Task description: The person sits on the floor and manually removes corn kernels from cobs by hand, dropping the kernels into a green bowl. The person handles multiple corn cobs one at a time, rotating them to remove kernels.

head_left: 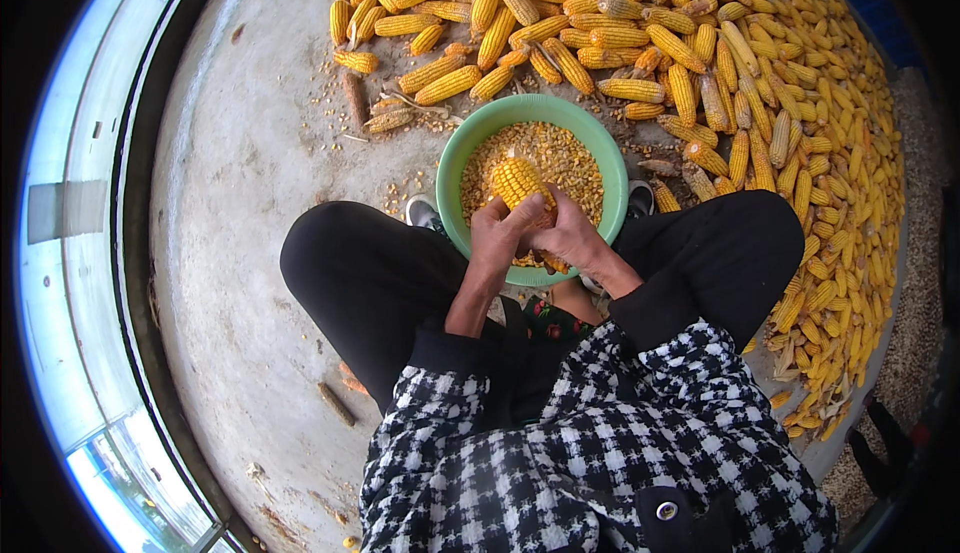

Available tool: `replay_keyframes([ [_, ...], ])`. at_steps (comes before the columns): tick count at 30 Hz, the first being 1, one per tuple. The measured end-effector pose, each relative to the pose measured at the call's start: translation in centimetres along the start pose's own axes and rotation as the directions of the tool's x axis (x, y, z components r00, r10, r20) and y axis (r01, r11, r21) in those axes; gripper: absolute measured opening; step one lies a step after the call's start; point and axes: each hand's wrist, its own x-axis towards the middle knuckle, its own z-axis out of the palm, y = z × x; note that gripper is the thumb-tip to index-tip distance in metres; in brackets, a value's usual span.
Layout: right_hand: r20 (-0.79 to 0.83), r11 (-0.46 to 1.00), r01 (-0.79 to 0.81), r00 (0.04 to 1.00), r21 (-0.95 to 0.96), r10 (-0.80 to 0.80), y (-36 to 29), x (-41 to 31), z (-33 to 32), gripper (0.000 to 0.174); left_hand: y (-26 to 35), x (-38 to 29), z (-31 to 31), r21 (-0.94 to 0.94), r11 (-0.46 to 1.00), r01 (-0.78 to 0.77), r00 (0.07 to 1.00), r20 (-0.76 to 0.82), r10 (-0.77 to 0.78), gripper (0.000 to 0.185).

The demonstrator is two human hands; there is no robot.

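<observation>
A yellow ear of corn [517, 184] is held over the basin, its kernel-covered end pointing away from me. My left hand [496, 229] grips its near part from the left, the thumb lying across it. My right hand [568, 232] closes on it from the right, touching my left hand. The ear's near end is hidden by my fingers. Below my right hand an orange-yellow piece [555, 262] shows; I cannot tell whether it is held. Loose kernels [574, 151] cover the inside of the green round basin [446, 170], which stands between my feet.
A large heap of corn ears [817, 140] spreads along the far side and right. Bare cobs [355, 99], husks and stray kernels lie on the concrete floor [247, 140]. My shoe [422, 211] is beside the basin's left rim. Floral fabric [553, 319] shows between my knees.
</observation>
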Motion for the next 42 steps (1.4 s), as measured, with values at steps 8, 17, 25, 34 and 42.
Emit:
replay_keyframes([
  [8, 0.012, 0.992, -0.061, 0.998, 0.109, 0.06, -0.7, -0.2, -0.6, 0.062, -0.3, 0.1, 0.4, -0.074, 0.991, -0.107, 0.993, 0.031, 0.11, 0.034],
  [17, 0.024, 0.99, -0.014, 1.0, 0.141, 0.011, -0.4, -0.2, -0.1, 0.062, 0.2, 0.0, -0.2, 0.069, 0.997, -0.032, 0.999, 0.02, 0.031, 0.038],
  [25, -0.015, 0.998, 0.059, 0.998, -0.037, -0.06, -0.4, 0.0, 0.0, 0.061, 0.9, -0.4, 0.2, 0.07, 0.995, -0.068, 0.998, 0.017, 0.067, 0.037],
  [34, -0.008, 0.993, -0.012, 1.0, 0.117, 0.013, -0.3, 0.1, -0.1, 0.063, 0.8, -0.4, 0.1, 0.093, 0.993, -0.075, 0.997, 0.023, 0.073, 0.038],
  [42, 0.035, 0.992, 0.02, 0.999, 0.123, -0.025, 0.4, 0.5, -0.1, 0.067, 0.7, -0.3, -0.1, 0.081, 0.995, -0.055, 0.999, 0.006, 0.054, 0.037],
])
